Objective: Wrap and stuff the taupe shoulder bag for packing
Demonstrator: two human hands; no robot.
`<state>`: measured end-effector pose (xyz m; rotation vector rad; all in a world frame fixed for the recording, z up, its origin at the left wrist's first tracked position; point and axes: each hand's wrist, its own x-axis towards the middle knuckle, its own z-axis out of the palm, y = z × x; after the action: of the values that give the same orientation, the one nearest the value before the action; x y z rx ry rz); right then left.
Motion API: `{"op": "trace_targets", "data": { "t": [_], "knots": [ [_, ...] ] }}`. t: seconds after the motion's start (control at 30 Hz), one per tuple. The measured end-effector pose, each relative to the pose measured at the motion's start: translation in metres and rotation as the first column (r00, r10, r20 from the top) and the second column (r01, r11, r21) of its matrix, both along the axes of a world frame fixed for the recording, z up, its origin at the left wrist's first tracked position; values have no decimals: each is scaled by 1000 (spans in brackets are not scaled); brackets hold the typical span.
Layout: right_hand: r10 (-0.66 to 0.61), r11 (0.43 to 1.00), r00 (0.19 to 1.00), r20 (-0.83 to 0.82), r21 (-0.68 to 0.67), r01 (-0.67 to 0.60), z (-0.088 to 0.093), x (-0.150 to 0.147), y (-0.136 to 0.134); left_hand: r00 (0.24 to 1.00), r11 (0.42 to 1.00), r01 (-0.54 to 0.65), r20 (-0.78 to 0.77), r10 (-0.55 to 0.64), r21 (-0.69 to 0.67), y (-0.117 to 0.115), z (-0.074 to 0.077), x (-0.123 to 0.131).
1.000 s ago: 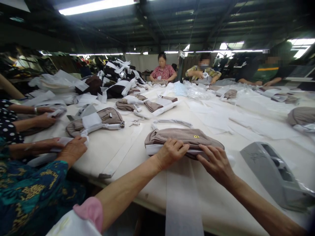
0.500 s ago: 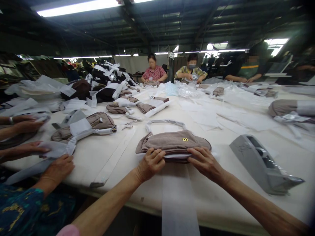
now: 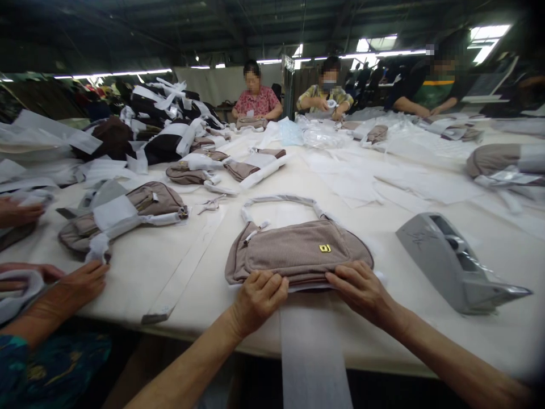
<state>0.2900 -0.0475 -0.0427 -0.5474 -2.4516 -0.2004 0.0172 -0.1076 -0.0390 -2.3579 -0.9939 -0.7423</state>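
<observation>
Left hand [image 3: 260,300] and right hand [image 3: 354,288] pinch the near edge of the bag [image 3: 293,247]; the desk [image 3: 204,301] ends just nearer; a gap separates right hand from grey dispenser [image 3: 438,261].

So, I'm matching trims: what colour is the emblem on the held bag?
Yellow: the emblem on the grey-brown bag shows best in the head view.
</observation>
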Motion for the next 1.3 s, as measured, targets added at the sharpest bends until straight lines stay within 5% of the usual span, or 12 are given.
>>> {"op": "trace_targets", "data": {
  "t": [0.43,0.83,1.13,1.3],
  "knots": [
    [0,1000,983,182,-16,3,-24,8,-21,995,993,45,-79,-54,-110,-13,-29,7],
    [62,998,987,151,-23,-59,-17,9,-15,986,990,105,-122,-116,-95,-3,-16,2],
    [40,999,988,151,6,-42,-33,14,-23,983,982,34,-171,-66,-186,-10,-27,10],
    [45,998,983,175,-49,-37,-14,10,-31,982,976,42,-171,-80,-213,-11,-21,11]
  ]
}}
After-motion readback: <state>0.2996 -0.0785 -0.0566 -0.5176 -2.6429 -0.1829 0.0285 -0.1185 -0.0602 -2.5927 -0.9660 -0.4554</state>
